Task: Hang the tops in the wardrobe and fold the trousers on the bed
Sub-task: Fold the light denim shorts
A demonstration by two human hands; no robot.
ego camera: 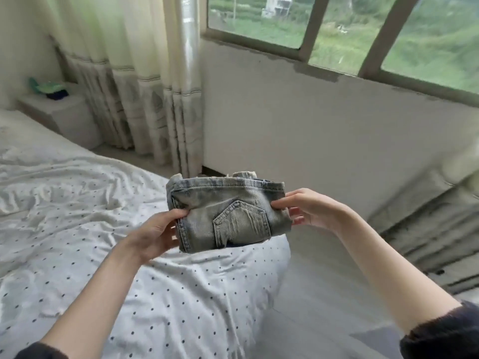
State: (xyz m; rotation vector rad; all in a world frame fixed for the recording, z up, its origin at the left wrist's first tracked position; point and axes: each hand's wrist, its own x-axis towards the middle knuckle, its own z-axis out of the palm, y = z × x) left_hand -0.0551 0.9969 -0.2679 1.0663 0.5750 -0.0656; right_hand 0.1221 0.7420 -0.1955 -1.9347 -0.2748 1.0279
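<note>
Over the bed corner, head view: a folded pair of pale washed denim trousers [228, 213] is held in the air by both hands, above the corner of the bed [77, 203] and not touching it.
Trousers: already reduced to a compact rectangle, back pocket facing up, waistband along the far edge, a frayed hem or loop poking up behind; a dark blue scrap shows under the lower edge, too small to say what it is.
Left hand [155, 234]: closed on the left end of the bundle, thumb on top, fingers underneath.
Right hand [308, 208]: pinching the right end, thumb and forefinger on the cloth, the other fingers curled loosely behind.
Bed: white sheet with small dark dots, rumpled; no other garment lies on the part that shows.
Done, as I judge it: the folding of this pair looks finished or nearly so, since the bundle is squared and tight.
Left, for this pair: it has yet to be laid down on the bed; the nearest free spot is the sheet just below the hands.
Left, for the tops: cannot tell; neither wardrobe, hangers nor any top is in view, so nothing shows whether hanging is done.
Other trousers: none seen, folded or unfolded.
Surroundings: curtain [134, 81], window [337, 27] and a small bedside cabinet [64, 112] beyond the bed, all well apart from the hands.
</note>
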